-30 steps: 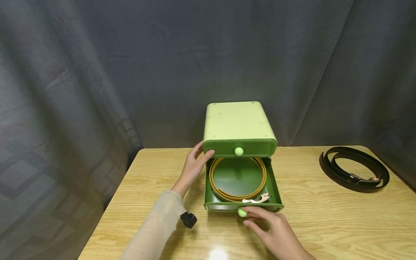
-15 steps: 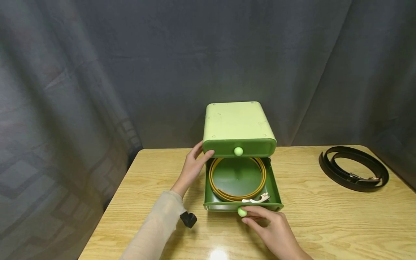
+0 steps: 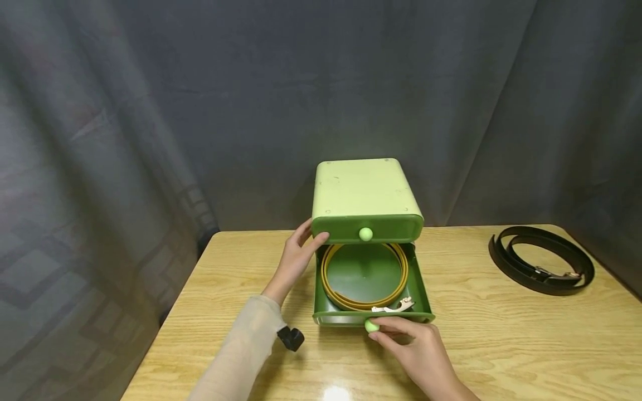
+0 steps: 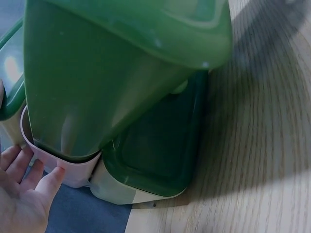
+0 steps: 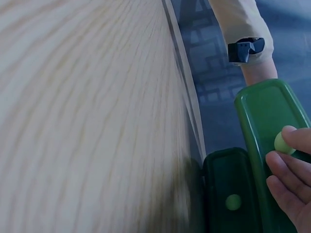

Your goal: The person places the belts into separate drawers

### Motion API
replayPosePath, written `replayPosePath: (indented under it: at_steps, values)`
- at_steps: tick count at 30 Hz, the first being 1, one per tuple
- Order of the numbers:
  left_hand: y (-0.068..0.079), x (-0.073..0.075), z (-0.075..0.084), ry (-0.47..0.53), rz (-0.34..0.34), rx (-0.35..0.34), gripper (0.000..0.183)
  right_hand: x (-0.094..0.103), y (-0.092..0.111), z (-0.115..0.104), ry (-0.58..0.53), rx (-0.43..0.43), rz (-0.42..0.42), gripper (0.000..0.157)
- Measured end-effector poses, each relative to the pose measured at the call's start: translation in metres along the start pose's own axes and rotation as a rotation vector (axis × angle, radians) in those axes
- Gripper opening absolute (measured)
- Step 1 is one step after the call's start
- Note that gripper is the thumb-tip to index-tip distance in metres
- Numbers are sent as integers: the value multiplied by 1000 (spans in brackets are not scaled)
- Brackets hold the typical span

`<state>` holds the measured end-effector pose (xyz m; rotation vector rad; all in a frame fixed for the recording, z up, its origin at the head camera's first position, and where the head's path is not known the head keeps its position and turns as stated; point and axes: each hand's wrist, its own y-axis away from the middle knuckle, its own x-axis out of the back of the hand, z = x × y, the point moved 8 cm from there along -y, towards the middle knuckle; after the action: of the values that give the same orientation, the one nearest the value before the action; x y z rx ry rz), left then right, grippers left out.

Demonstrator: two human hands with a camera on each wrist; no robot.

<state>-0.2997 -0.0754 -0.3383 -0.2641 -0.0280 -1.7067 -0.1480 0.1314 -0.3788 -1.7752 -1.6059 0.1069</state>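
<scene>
A small pale-green drawer cabinet (image 3: 363,186) stands on the table, its middle drawer (image 3: 421,278) pulled out. Coiled inside that drawer lies a yellow belt (image 3: 325,278) with a pale metal buckle (image 3: 396,307) near the front. My left hand (image 3: 295,259) rests against the cabinet's left side, thumb on the top drawer's front; in the left wrist view its fairly straight fingers (image 4: 48,182) touch the side wall. With index finger and thumb, my right hand (image 3: 423,348) pinches the drawer's round knob (image 5: 283,144). The other fingers lie near the drawer front.
A coiled black belt (image 3: 544,284) lies on the wooden table (image 3: 501,345) at the right. Below the pulled-out drawer, the bottom drawer (image 5: 232,174) is closed. Grey curtains (image 3: 381,78) hang behind and at the left. A black wrist device (image 3: 291,338) sits on my left sleeve.
My right thumb has moved up and in against the knob. The drawer looks equally far out, and my left hand keeps its place; the whole view has shifted slightly.
</scene>
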Motion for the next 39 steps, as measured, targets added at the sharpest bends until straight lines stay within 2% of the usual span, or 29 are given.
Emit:
replayPosePath:
  at_steps: [6, 8, 16, 24, 39]
  values:
    - [-16, 0, -28, 20, -2, -8, 67, 1, 1, -2, -10, 16, 23, 29]
    - [-17, 0, -31, 23, 5, -20, 67, 1, 1, -3, -11, 17, 27, 29]
    - [-16, -1, -31, 1, 17, -33, 67, 5, -2, -4, -7, 2, 44, 30]
    - [-18, 0, -32, 0, 33, -42, 67, 10, -11, -5, -27, -74, 43, 28]
    - [-18, 1, -31, -1, 37, -42, 66, 11, -20, -1, -8, -109, 37, 27]
